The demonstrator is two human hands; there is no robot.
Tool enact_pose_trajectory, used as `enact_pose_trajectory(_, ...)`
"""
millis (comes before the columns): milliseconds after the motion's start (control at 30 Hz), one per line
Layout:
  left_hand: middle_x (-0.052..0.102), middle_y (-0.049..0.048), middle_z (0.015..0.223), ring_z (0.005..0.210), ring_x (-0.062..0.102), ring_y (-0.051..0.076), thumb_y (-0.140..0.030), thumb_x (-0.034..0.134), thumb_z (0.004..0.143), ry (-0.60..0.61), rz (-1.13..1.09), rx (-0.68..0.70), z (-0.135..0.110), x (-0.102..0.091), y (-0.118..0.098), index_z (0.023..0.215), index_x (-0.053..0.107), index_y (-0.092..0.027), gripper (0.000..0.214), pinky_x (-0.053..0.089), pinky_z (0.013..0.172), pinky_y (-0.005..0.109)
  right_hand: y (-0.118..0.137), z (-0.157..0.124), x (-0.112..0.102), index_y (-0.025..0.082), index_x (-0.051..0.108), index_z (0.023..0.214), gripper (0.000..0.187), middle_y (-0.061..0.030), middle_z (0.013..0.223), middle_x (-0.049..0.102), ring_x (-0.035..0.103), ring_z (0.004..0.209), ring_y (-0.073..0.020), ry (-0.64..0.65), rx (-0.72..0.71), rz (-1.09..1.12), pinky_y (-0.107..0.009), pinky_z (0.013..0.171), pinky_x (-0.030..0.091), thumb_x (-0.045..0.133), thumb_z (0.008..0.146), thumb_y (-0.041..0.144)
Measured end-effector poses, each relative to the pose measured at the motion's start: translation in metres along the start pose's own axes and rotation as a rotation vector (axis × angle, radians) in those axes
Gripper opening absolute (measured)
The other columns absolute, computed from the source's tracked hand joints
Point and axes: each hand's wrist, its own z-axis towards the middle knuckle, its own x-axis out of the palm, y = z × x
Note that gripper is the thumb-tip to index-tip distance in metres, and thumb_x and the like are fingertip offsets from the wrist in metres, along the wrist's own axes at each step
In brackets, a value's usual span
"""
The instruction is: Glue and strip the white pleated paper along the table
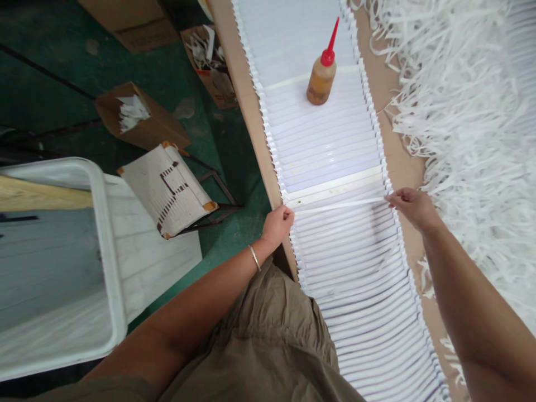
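— Right hand (412,206) first: thumb and fingertips pinch one end of a narrow white strip (339,205)!
— And the left hand (278,227)?
— Fingers curled in tight, seemingly nipping the other end, though the exact hold is hidden.
— So where's the danger?
— A slip, most likely. Should either pinch loosen, the strip could sag or skew; a harder tug from one side might drag the layered white sheets (347,268) out of line.
— And the strip lies where, exactly?
— Straight between the two hands, spanning the sheets from one notched edge to the other.
— Further out?
— A bottle (322,78) with a red nozzle stands on the sheets ahead; a jolt beneath could tip it. Past the right hand, a great tangle of loose strips (469,111) covers the worktop (404,145), and off to the left a stool (167,190) stands on the green floor (234,240).
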Motion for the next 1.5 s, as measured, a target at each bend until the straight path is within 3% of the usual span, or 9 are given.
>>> enact_pose_trajectory(200,0.069,0.0029,0.079,0.075,0.064,0.016,-0.023,0.058,0.089,-0.091,0.124,-0.015,0.008,0.011,0.001,0.076,0.056,-0.020,0.014,0.044,0.072,0.026,0.018,0.023,0.002,0.017,0.068,0.089,0.022,-0.0093,0.076,0.074,0.059,0.064,-0.0140,-0.021,0.075,0.086,-0.029,0.064,0.042,0.065,0.086,0.039)
enact_pose_trajectory(467,0.069,0.0028,0.079,0.076,0.064,0.018,-0.025,0.058,0.092,-0.099,0.175,-0.026,0.006,0.011,-0.005,0.076,0.055,-0.021,0.016,0.043,0.073,0.027,0.008,0.039,0.011,0.016,0.068,0.086,0.023,-0.0079,0.075,0.073,0.055,0.061,-0.0138,-0.065,0.091,0.052,-0.029,0.064,0.042,0.066,0.084,0.038)
enact_pose_trajectory(667,0.069,0.0031,0.080,0.078,0.064,0.018,-0.026,0.057,0.093,-0.087,0.239,-0.045,0.007,0.010,-0.009,0.077,0.057,-0.021,0.016,0.042,0.072,0.026,0.006,0.042,0.020,0.018,0.066,0.086,0.027,-0.0038,0.071,0.069,0.059,0.062,-0.0164,-0.126,0.073,0.032,-0.030,0.064,0.044,0.064,0.081,0.045)
enact_pose_trajectory(1300,0.070,0.0048,0.082,0.079,0.065,0.020,-0.030,0.056,0.094,-0.087,0.333,-0.096,0.006,0.010,-0.017,0.080,0.058,-0.022,0.016,0.040,0.069,0.027,0.014,0.053,0.041,0.021,0.064,0.082,0.016,-0.0088,0.081,0.073,0.064,0.077,-0.0229,-0.178,0.049,-0.169,-0.033,0.075,0.047,0.062,0.083,0.037)
enact_pose_trajectory(1500,0.070,0.0083,0.086,0.080,0.066,0.024,-0.036,0.053,0.096,-0.069,0.445,-0.096,0.009,0.011,-0.014,0.085,0.058,-0.022,0.019,0.040,0.069,0.030,0.022,0.041,0.032,0.019,0.064,0.092,0.021,-0.0096,0.085,0.070,0.059,0.075,-0.0230,-0.248,0.061,-0.276,-0.034,0.074,0.045,0.064,0.084,0.038)
